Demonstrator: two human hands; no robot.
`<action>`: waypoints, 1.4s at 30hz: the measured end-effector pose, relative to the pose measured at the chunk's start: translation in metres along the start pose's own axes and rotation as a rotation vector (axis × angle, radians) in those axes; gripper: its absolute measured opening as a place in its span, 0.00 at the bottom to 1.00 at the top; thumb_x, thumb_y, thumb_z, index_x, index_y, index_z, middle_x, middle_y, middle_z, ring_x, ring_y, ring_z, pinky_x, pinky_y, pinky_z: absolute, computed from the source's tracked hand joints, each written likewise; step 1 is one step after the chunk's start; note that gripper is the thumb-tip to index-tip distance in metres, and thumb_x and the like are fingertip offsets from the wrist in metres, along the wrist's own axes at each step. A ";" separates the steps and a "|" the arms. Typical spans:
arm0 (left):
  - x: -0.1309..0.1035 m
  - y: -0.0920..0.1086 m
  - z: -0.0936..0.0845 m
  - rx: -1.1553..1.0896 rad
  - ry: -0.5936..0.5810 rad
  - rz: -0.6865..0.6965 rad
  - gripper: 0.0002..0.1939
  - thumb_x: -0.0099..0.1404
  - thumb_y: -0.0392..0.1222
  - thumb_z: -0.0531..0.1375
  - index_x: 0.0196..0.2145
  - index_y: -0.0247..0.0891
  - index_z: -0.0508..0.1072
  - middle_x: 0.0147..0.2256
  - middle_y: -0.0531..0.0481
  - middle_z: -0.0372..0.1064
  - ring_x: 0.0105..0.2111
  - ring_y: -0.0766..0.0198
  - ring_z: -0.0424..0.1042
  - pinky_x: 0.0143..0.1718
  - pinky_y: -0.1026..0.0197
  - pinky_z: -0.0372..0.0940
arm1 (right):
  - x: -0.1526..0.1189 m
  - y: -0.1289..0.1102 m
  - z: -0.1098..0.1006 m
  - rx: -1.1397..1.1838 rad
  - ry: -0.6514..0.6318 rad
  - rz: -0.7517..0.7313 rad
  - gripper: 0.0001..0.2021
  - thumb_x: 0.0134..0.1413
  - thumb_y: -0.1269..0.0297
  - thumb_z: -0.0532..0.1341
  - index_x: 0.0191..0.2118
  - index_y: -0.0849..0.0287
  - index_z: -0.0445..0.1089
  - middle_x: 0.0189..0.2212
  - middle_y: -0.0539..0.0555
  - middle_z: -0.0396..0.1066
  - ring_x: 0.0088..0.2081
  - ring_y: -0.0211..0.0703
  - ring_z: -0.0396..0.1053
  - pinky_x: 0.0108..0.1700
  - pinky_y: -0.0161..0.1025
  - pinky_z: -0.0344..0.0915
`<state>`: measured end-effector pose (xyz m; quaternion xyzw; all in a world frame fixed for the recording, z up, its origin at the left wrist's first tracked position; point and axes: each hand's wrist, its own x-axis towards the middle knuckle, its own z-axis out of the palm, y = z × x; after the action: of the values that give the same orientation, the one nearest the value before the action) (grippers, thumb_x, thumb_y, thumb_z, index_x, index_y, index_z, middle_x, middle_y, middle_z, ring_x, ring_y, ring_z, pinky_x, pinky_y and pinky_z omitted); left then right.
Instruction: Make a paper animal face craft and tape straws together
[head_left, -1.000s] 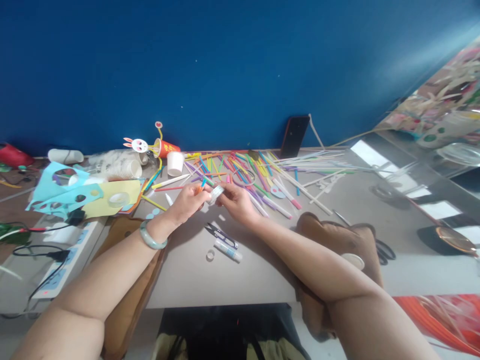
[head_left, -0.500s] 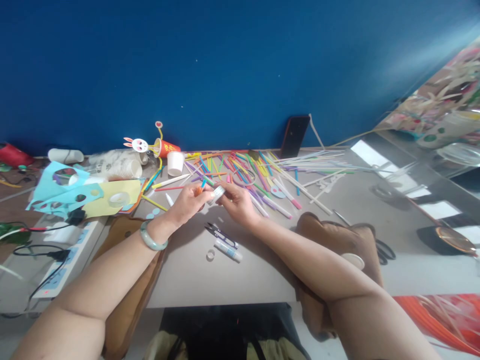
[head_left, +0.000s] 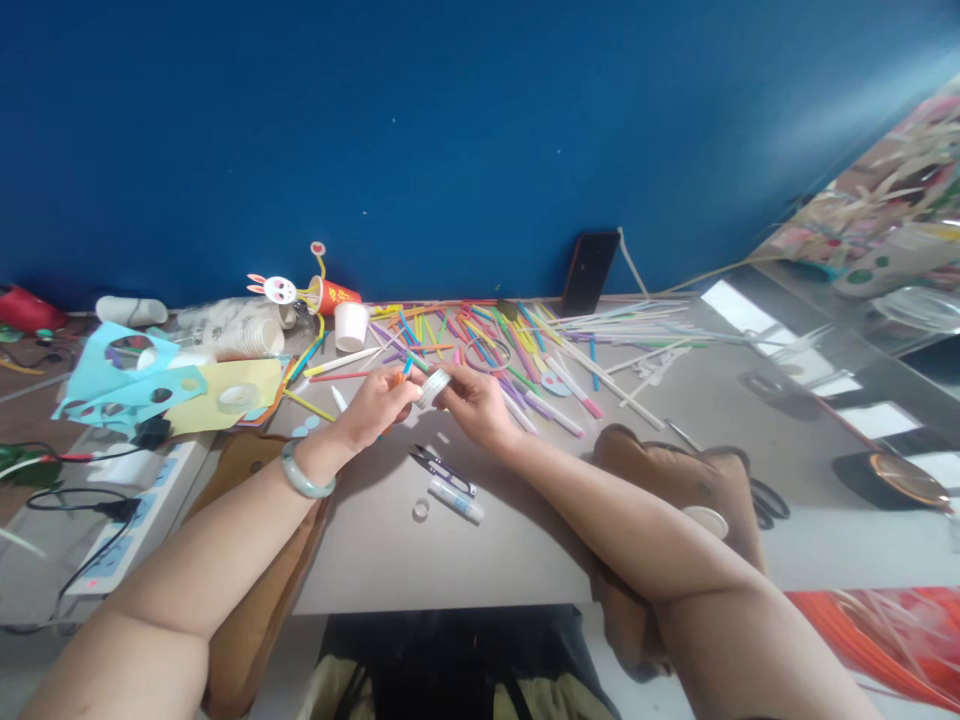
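Observation:
My left hand [head_left: 375, 408], with a pale bangle at the wrist, is closed in a pinch above the table. A short orange-and-blue piece [head_left: 406, 368] sticks up from its fingers; its lower part is hidden. My right hand [head_left: 478, 400] grips a small white roll of tape [head_left: 433, 389] between thumb and fingers, close to the left fingertips. Below the hands lie black thread snips [head_left: 442, 470] and a glue stick [head_left: 457, 501]. Beside these is a small clear ring [head_left: 421, 510].
Colourful pipe cleaners [head_left: 487, 340] are heaped along the blue wall. A white paper cup [head_left: 351, 328] stands by a red cup [head_left: 330, 296] with a rabbit face. Cut foam sheets [head_left: 127, 385] and a power strip [head_left: 139, 520] lie left; a dark phone [head_left: 590, 272] leans behind.
The roll of tape has turned slightly in the fingers, showing more of its side. Both hands stay in nearly the same place.

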<state>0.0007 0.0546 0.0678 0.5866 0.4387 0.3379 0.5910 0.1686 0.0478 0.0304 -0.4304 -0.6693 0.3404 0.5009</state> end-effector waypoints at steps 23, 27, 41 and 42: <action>-0.001 0.004 -0.006 0.121 -0.096 0.216 0.14 0.63 0.49 0.60 0.36 0.34 0.75 0.14 0.61 0.51 0.15 0.74 0.51 0.17 0.68 0.48 | 0.004 0.002 -0.002 0.243 0.016 0.086 0.10 0.55 0.60 0.62 0.38 0.61 0.73 0.23 0.49 0.69 0.24 0.35 0.68 0.30 0.35 0.68; -0.003 0.008 -0.009 0.158 -0.062 0.253 0.11 0.63 0.46 0.61 0.34 0.34 0.74 0.14 0.61 0.51 0.15 0.74 0.49 0.17 0.67 0.45 | 0.009 -0.005 -0.017 0.251 -0.146 0.007 0.19 0.51 0.61 0.65 0.49 0.60 0.71 0.44 0.57 0.72 0.30 0.35 0.69 0.32 0.35 0.68; -0.005 -0.001 -0.006 0.308 -0.196 0.238 0.12 0.61 0.45 0.63 0.32 0.31 0.74 0.22 0.56 0.56 0.22 0.73 0.52 0.22 0.67 0.48 | 0.021 -0.013 -0.041 0.437 -0.529 0.283 0.09 0.47 0.64 0.66 0.28 0.63 0.67 0.32 0.50 0.71 0.18 0.27 0.63 0.19 0.28 0.62; -0.005 -0.002 -0.006 0.319 -0.202 0.237 0.12 0.61 0.45 0.63 0.32 0.30 0.74 0.22 0.56 0.57 0.22 0.73 0.52 0.22 0.67 0.49 | 0.021 -0.011 -0.040 0.457 -0.528 0.307 0.08 0.46 0.65 0.66 0.28 0.63 0.67 0.32 0.50 0.71 0.18 0.27 0.63 0.19 0.28 0.63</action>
<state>-0.0067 0.0525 0.0669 0.7510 0.3530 0.2709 0.4879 0.2021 0.0640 0.0586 -0.3004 -0.6099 0.6512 0.3372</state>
